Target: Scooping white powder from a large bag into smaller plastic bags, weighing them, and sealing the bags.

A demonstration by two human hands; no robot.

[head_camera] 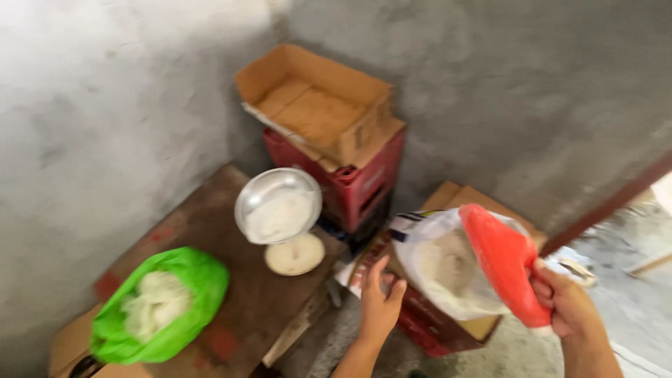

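the right hand (563,302) is clenched around the handle of a red scoop (505,262), which tilts up and left over the open mouth of a white sack (448,269) holding pale powder. the left hand (378,308) rests open, fingers spread, on the near edge of that sack and the red-printed box (434,329) under it, gripping nothing that i can make out.

the scoop blade sits just at the sack's lip, so powder could spill over the rim onto the floor if the blade tips outward. the sack's plastic looks soft and slack; with only a flat palm steadying it, the mouth could fold shut or slump sideways.

left of the left hand, a wooden tabletop (231,294) carries a scale with a metal pan (278,204) of white powder above its dial (295,254), standing close to the tabletop's near corner. a knock from an arm crossing over could upset the pan. further left lies a green bag (164,301) of whitish lumps, overhanging the tabletop's edge.

beyond the hands, a red crate (364,178) topped by an open cardboard box (322,105) stands in the wall corner, hemming the space in. open room lies mainly to the right of the right hand, over the bare floor (630,280).
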